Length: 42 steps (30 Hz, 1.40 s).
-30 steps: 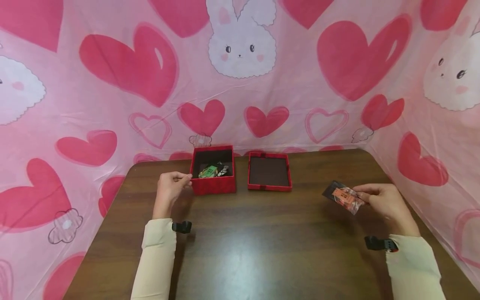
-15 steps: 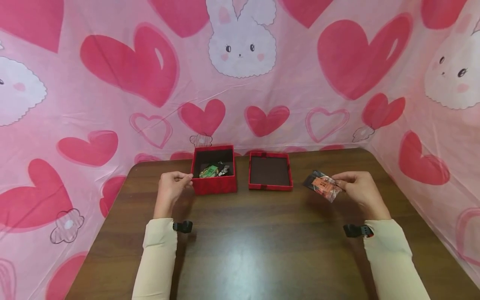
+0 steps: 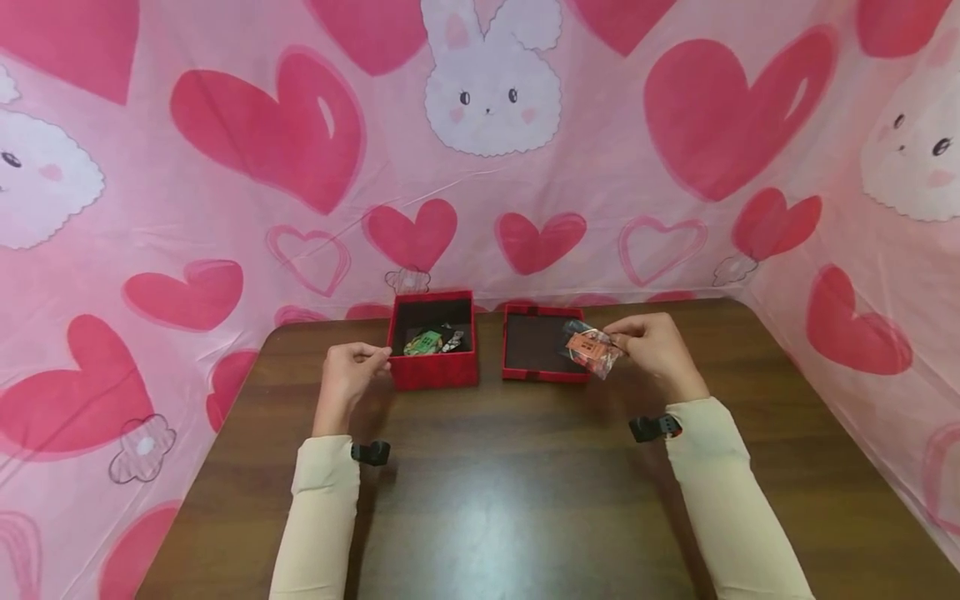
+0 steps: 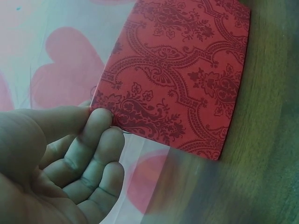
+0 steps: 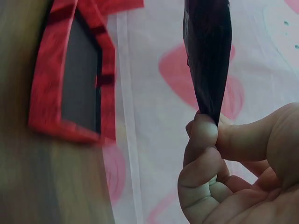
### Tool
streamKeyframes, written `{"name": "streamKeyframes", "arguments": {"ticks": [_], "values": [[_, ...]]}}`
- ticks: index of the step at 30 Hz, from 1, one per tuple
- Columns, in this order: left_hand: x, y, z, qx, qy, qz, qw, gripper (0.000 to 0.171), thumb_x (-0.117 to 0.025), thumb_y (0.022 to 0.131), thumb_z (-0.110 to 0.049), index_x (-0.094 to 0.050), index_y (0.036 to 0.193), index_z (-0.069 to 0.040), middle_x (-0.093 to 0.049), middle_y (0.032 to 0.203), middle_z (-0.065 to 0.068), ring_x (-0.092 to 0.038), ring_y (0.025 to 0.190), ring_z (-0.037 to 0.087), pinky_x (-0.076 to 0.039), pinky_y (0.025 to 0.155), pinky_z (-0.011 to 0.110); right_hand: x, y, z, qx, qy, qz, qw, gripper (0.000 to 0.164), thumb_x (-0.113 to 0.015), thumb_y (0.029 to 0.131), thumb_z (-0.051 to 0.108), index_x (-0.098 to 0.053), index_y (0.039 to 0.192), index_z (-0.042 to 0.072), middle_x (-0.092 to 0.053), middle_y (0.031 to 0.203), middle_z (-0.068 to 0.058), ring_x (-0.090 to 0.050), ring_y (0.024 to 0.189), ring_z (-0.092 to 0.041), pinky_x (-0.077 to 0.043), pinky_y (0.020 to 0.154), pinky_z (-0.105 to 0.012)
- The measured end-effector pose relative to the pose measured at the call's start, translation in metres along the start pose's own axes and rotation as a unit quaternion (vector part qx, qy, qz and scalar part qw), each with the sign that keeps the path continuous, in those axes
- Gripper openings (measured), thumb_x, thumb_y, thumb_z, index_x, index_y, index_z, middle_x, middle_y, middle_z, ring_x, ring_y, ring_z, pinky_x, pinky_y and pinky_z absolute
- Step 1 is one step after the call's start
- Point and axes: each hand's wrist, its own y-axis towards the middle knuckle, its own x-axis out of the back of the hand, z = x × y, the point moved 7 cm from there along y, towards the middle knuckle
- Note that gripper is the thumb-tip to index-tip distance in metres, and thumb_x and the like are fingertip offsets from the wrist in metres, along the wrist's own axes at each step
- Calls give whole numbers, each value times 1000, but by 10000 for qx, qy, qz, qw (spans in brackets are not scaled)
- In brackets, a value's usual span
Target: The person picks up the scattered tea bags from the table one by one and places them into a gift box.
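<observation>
In the head view a red box [image 3: 435, 372] with a dark inside stands open near the table's back edge. My left hand [image 3: 349, 379] pinches its near left corner between thumb and index finger. The left wrist view shows the box's patterned red wall [image 4: 175, 74] beside those fingertips. Inside lies a packet with a green label [image 3: 424, 342], next to something black and white. Thumb and fingers of my right hand [image 3: 663, 354] pinch the edge of a clear-and-dark packet with an orange label [image 3: 592, 347], raised and overlapping the lid's right side. The right wrist view shows its black back [image 5: 209, 51].
The red box lid [image 3: 528, 343] lies inside up, right of the box. Behind the brown wooden table [image 3: 480, 467] hangs a pink cloth [image 3: 607, 167] with hearts and rabbits, also along both sides.
My right hand has carried the orange-labelled packet leftward and farther back, from the table's right side to over the lid. The left hand keeps its hold on the box corner.
</observation>
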Motion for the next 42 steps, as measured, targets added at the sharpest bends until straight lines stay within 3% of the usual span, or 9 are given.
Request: {"name": "streamKeyframes", "arguments": {"ticks": [9, 19, 26, 36, 42], "values": [[-1, 2, -1, -95, -84, -27, 9999, 26, -72, 95, -20, -75, 101, 6, -74, 86, 21, -72, 87, 40, -55, 76, 35, -32, 26, 31, 88, 337, 80, 9994, 19, -61, 95, -1, -74, 108, -7, -71, 97, -16, -61, 75, -20, -51, 66, -30], [-2, 4, -4, -105, 12, -42, 9999, 26, -73, 95, -22, -76, 100, 4, -74, 85, 19, -72, 88, 40, -54, 77, 38, -63, 50, 57, 18, 776, 207, 9968, 19, -62, 93, -3, -74, 107, -7, -69, 95, -14, -59, 67, -22, -50, 58, -29], [0, 1, -1, 38, 49, -89, 9999, 26, -73, 94, -22, -76, 99, 3, -74, 88, 21, -72, 89, 40, -52, 75, 35, -88, 65, 87, 319, 701, 210, 9968, 16, -64, 90, -3, -77, 100, -6, -69, 81, -11, -58, 61, -20, -46, 52, -23], [2, 1, 2, 12, -56, -180, 9998, 25, -74, 94, -22, -76, 98, 3, -74, 83, 18, -73, 86, 38, -51, 71, 32, -136, 81, 118, 430, 522, 105, 9977, 14, -68, 89, 0, -79, 96, -3, -73, 93, -13, -54, 61, -13, -44, 50, -23], [0, 1, 1, -79, -129, -190, 9997, 23, -73, 94, -20, -76, 96, 3, -74, 81, 16, -73, 85, 40, -54, 78, 39, -156, 86, 131, 387, 744, 50, 9965, 14, -66, 89, -2, -78, 95, -5, -72, 86, -15, -53, 55, -10, -40, 48, -21]]}}
